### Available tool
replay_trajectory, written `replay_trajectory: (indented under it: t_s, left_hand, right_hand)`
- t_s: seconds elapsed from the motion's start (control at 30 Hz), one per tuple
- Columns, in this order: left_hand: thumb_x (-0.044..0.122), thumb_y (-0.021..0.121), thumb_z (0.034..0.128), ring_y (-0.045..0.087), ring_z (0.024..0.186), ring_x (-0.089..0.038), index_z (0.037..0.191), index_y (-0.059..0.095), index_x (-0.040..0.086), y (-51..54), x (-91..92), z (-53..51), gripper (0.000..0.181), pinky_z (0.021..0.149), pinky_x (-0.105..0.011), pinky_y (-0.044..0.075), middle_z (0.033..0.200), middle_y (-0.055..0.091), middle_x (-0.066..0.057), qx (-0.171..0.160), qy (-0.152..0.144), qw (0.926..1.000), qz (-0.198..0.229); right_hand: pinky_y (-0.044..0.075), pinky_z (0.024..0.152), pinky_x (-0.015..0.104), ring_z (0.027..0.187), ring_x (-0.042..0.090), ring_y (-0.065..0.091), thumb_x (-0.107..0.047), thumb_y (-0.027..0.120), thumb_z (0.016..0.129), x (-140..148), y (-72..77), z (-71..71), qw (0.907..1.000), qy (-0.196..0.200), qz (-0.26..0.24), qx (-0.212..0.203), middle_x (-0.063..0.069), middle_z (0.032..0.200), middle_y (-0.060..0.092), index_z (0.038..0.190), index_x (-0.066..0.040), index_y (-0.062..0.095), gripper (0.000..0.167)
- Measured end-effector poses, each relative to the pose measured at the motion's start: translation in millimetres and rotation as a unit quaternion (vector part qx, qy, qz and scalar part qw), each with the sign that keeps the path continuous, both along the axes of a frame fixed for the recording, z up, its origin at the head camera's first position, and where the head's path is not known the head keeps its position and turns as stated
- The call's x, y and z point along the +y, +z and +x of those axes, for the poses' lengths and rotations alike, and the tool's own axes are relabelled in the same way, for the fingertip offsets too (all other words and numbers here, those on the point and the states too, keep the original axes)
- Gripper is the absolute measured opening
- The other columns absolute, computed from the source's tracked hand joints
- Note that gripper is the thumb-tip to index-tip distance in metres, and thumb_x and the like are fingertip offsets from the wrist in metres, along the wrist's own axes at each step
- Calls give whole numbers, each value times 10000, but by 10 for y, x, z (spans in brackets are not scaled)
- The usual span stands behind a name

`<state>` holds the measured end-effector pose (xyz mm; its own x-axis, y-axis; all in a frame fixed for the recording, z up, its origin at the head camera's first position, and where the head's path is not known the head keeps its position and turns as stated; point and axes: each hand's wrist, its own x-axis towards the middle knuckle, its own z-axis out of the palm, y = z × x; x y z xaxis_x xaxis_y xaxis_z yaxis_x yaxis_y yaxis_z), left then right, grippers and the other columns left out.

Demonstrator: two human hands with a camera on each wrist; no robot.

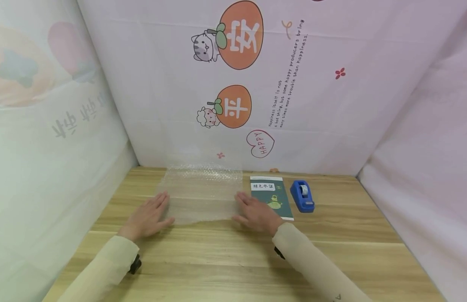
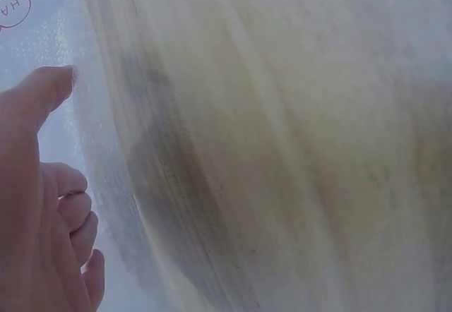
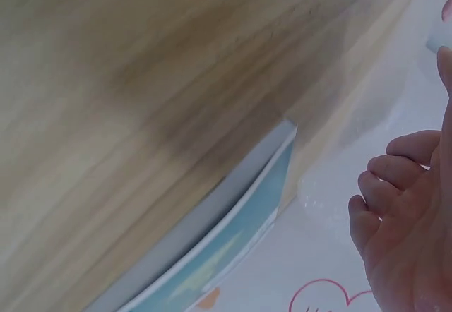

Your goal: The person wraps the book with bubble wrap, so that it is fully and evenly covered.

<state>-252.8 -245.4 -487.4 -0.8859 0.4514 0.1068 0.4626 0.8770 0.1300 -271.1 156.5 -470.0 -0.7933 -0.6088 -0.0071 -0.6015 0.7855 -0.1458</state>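
Observation:
A clear sheet of bubble wrap (image 1: 203,199) lies spread on the wooden table, its far edge close to the back cloth. At its left edge is my left hand (image 1: 147,217), with extended fingers touching the film. My right hand (image 1: 258,214) is at the opposite edge, fingers likewise extended, beside a green booklet (image 1: 263,198). In the left wrist view, the thumb and fingers of the left hand (image 2: 42,199) are against the wrap (image 2: 106,185). The right wrist view shows the right hand (image 3: 413,213) over the wrap, with the booklet (image 3: 236,234) nearby.
A blue tape dispenser (image 1: 303,197) stands right of the booklet. Printed white cloth (image 1: 173,105) rises behind the table (image 1: 203,260), and more cloth hangs at both sides. A black strap piece (image 1: 135,264) shows below the left cuff.

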Motion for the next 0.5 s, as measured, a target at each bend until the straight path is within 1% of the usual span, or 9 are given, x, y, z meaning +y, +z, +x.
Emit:
replay_trajectory:
  t_s: [0.2, 0.33, 0.5]
  left_hand:
    - [480, 567, 1056, 364, 1542, -495, 1565, 373, -131, -36, -21, -12, 819, 1268, -604, 343, 1664, 347, -319, -152, -19, 9998, 116]
    - [475, 569, 1055, 368, 1538, -500, 1557, 380, -140, -39, -24, -7, 816, 1265, -613, 343, 1658, 348, -330, -226, -42, 9996, 131]
    - [462, 576, 1056, 363, 1539, -505, 1553, 380, -147, -38, -20, -1, 810, 1269, -612, 337, 1657, 345, -335, -311, -62, 9994, 148]
  right_hand:
    - [332, 1308, 484, 1610, 352, 316, -536, 463, 1101, -126, -77, -34, 9999, -30, 83, -124, 200, 1724, 311, 1644, 7, 311, 783]
    - [359, 1293, 484, 1606, 347, 328, -552, 464, 1097, -166, -141, -50, 9998, -97, 67, -176, 196, 1720, 325, 1638, 2, 331, 786]
    - [365, 1290, 484, 1611, 339, 318, -582, 459, 1089, -194, -209, -53, 9992, -189, 142, -311, 182, 1731, 307, 1647, -8, 318, 813]
